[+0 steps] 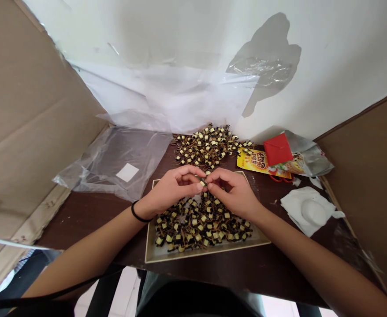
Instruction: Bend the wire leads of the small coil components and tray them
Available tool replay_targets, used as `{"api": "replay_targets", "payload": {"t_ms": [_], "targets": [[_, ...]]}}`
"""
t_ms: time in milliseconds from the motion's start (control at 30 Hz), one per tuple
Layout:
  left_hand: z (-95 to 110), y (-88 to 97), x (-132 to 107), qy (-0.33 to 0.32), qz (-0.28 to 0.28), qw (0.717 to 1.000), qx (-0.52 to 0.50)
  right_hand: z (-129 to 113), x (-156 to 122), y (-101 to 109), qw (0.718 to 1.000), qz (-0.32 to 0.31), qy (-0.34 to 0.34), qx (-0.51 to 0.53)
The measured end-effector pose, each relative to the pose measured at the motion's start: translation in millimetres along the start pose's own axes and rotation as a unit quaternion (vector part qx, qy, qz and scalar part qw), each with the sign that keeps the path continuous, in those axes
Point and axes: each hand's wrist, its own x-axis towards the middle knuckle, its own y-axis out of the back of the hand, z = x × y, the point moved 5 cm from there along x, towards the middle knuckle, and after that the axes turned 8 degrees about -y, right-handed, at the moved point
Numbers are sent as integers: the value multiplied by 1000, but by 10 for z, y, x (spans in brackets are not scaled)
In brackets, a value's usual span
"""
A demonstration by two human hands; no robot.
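Observation:
Between my fingertips is a small coil (203,182) with yellow tape round a black bobbin. My left hand (176,188) pinches it between thumb and fingers. From the other side my right hand (235,191) is closed in a pinch at the same coil; whether it grips the body or a thin wire lead is too small to tell. Both hands are just above a shallow cream tray (210,254) filled with similar coils (200,224) that have copper-coloured leads. Behind the hands, a heap of more such coils (206,145) lies on the dark table.
A clear plastic bag (120,149) with a white label lies at left. At right are a yellow snack packet (254,160), a red envelope (277,149), red-handled scissors (281,178) and white tissue (307,211). Cardboard panels (24,101) and a white wall (187,35) enclose the table.

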Motion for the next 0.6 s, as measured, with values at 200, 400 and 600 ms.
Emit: {"api": "replay_targets", "payload": {"t_ms": [200, 400, 600], "targets": [[-20, 10, -6, -7, -8, 1000, 18, -33, -7, 16, 999, 1, 10, -31], [-16, -12, -2, -24, -40, 998, 43, -50, -38, 5, 995, 7, 21, -93], [15, -20, 7, -38, -60, 995, 63, -36, -37, -14, 994, 5, 12, -106]]}}
